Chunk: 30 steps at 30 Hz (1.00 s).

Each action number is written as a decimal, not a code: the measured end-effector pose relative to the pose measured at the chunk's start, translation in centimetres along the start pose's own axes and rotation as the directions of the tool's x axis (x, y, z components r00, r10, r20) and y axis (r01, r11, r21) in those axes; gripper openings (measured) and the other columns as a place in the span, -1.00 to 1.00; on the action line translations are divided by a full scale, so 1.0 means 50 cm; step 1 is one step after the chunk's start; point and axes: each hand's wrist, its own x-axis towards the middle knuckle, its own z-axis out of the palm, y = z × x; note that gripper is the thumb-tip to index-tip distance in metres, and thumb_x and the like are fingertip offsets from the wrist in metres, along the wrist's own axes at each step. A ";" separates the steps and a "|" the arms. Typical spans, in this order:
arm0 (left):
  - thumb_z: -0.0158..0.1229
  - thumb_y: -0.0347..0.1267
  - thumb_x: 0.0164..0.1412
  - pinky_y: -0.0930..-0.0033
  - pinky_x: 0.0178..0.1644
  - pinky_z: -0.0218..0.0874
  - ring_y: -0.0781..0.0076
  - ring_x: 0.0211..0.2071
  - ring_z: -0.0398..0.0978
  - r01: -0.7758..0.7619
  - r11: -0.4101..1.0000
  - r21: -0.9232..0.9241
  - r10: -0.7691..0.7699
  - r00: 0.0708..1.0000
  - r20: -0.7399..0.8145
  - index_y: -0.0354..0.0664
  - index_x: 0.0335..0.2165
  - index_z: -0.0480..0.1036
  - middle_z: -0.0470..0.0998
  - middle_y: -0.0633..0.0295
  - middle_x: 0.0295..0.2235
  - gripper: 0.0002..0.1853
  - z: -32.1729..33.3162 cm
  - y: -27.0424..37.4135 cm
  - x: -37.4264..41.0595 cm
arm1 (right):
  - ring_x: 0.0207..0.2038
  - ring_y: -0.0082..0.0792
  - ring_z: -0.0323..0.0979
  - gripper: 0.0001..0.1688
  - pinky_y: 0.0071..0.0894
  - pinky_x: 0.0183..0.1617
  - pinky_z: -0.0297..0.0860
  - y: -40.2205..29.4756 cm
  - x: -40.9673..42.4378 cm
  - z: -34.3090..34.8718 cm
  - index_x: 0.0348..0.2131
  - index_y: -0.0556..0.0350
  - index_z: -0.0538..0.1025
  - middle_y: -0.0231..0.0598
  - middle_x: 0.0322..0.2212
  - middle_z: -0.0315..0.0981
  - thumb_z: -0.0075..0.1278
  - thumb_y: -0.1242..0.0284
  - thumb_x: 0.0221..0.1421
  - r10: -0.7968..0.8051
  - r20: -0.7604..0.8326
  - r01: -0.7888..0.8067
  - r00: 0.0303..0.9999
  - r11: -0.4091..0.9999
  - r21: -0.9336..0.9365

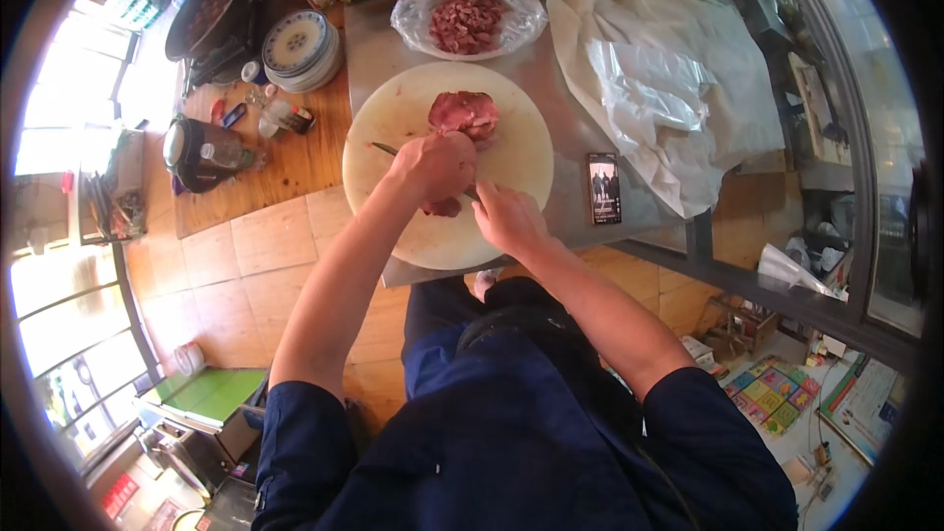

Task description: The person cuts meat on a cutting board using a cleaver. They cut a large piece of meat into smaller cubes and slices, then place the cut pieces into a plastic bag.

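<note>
A thick slab of raw meat (463, 114) lies on a round, pale cutting board (516, 162). My left hand (442, 168) bears down on the meat's near side, fingers curled and partly hidden. The handle of a knife (385, 149) is in my right hand (512, 217), at the right of the board. Its blade runs leftward beneath my left hand; the dark tip comes out on the far side, and the middle is covered. A smaller piece of meat (442, 208) shows just below my left hand, on the near part of the board.
Beyond the board stands a plastic-lined bowl (408, 23) of cut meat. A phone (605, 189) with its screen lit lies to the right, near a pale cloth (664, 22) under clear plastic. Stacked plates (299, 44) and small bottles (293, 120) occupy the wooden surface at left.
</note>
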 end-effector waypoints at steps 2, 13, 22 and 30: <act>0.29 -0.20 0.17 -0.04 -0.15 0.57 0.08 -0.14 0.75 -0.056 0.998 -0.035 0.049 0.984 -0.171 -0.12 -0.17 0.66 0.76 0.14 -0.20 -0.70 -0.004 -0.002 -0.006 | -0.35 0.21 0.63 -0.73 0.19 -0.28 0.51 -0.007 0.010 -0.014 -0.23 0.12 0.44 0.03 -0.42 0.62 0.24 0.40 0.26 0.005 0.006 -0.005 1.000 1.000 0.004; 0.03 -0.14 0.36 0.00 0.08 0.50 0.14 -0.04 0.71 0.208 0.977 0.047 -0.213 0.936 0.280 0.17 -0.11 0.71 0.73 0.22 -0.03 -0.66 -0.090 0.066 -0.016 | -0.44 0.24 0.63 -0.79 0.18 -0.37 0.50 0.010 0.003 0.025 -0.22 0.09 0.45 0.07 -0.50 0.61 0.18 0.41 0.29 -0.037 -0.016 0.037 0.999 0.999 -0.002; 0.04 -0.23 0.30 0.04 0.18 0.45 0.20 0.06 0.65 0.032 0.990 -0.138 -0.017 0.993 0.114 0.10 -0.08 0.74 0.70 0.42 0.05 -0.63 -0.031 0.025 -0.005 | -0.44 0.21 0.65 -0.81 0.17 -0.38 0.52 0.020 -0.002 0.016 -0.18 0.10 0.48 0.07 -0.49 0.63 0.14 0.39 0.31 -0.023 0.034 0.024 0.999 0.999 -0.044; 0.06 -0.25 0.32 0.08 0.23 0.44 0.24 0.14 0.61 -0.115 0.983 -0.145 0.129 0.988 0.090 0.13 -0.04 0.74 0.65 0.40 0.14 -0.62 -0.010 0.001 -0.007 | -0.45 0.19 0.66 -0.86 0.16 -0.41 0.52 0.011 0.001 0.007 -0.18 0.12 0.48 0.09 -0.50 0.63 0.06 0.44 0.32 -0.061 0.053 0.063 0.997 0.997 -0.046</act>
